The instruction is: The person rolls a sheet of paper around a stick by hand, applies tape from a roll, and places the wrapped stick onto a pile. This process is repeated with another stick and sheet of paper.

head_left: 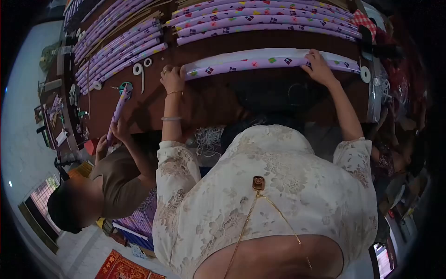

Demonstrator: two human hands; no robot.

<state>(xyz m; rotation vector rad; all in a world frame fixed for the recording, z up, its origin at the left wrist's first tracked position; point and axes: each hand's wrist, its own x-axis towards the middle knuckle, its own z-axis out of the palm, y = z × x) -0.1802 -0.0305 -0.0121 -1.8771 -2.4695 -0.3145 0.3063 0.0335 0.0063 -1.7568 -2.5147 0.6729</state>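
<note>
A lilac wrapping paper roll (pixel 254 64) with colourful printed shapes lies crosswise on the brown table in front of me. A white strip of the paper's plain side shows along its far edge. My left hand (pixel 173 79) is closed around the roll's left end, fingers curled over it. Near the right end, my right hand (pixel 319 68) grips the paper with thumb and fingers bent over its top. A white tape ring (pixel 365 74) is beside the right end. Two more white tape rings (pixel 137 69) lie left of my left hand, one with a loose strip hanging.
Finished-looking lilac rolls (pixel 265 28) are stacked along the far side, with another pile (pixel 123 58) at far left. On my left, a co-worker (pixel 116 181) holds a lilac roll (pixel 117 111) near teal-handled scissors (pixel 125 87). Another person's arm (pixel 390 125) shows at right.
</note>
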